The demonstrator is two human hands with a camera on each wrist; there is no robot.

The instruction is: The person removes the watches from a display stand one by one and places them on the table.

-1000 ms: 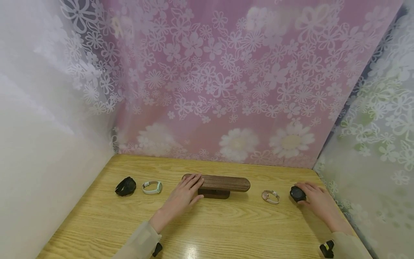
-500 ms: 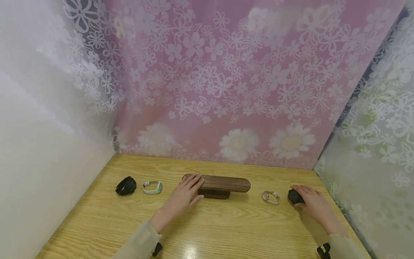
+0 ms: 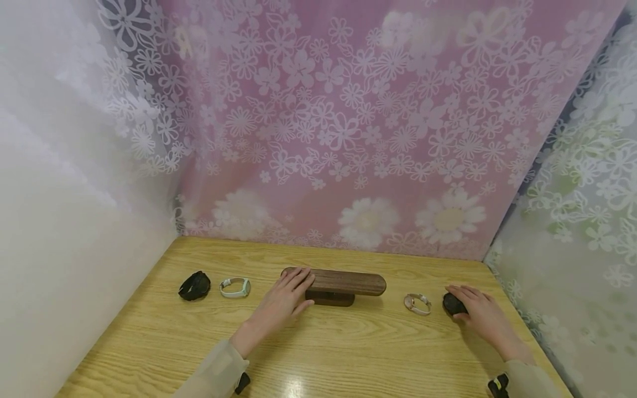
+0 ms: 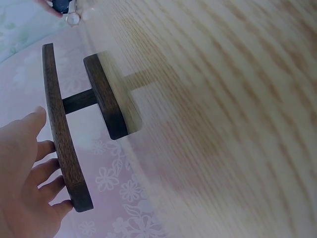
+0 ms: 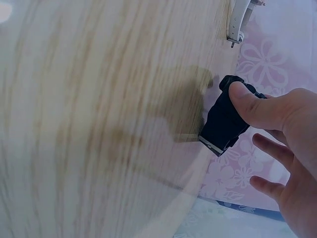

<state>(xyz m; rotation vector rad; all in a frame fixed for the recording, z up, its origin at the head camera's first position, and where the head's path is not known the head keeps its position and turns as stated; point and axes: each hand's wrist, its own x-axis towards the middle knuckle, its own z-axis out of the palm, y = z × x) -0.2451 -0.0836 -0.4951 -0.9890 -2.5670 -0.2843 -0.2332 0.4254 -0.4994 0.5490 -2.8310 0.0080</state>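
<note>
A dark wooden T-shaped watch stand (image 3: pixel 348 281), its bar raised over a small base, is upright on the wooden table. Over the left end of its bar lies my left hand (image 3: pixel 280 301), fingers extended and thumb apart; in the left wrist view the fingertips touch the bar (image 4: pixel 62 129). At the right, my right hand (image 3: pixel 485 316) pinches a black wristwatch (image 3: pixel 454 303) between thumb and fingers. The right wrist view shows the thumb on this black watch (image 5: pixel 224 116), just at the tabletop, with two other fingers off it.
A watch with a pale strap and rose-gold case (image 3: pixel 417 304) lies between the stand and my right hand. Left of the stand are a mint-green watch (image 3: pixel 235 288) and another black watch (image 3: pixel 194 286). Floral curtains (image 3: pixel 318 138) hang behind the table (image 3: pixel 318 348) and at its sides.
My right hand has shifted slightly left with the black watch, closer to the rose-gold watch. The left hand and the stand have stayed in place.
</note>
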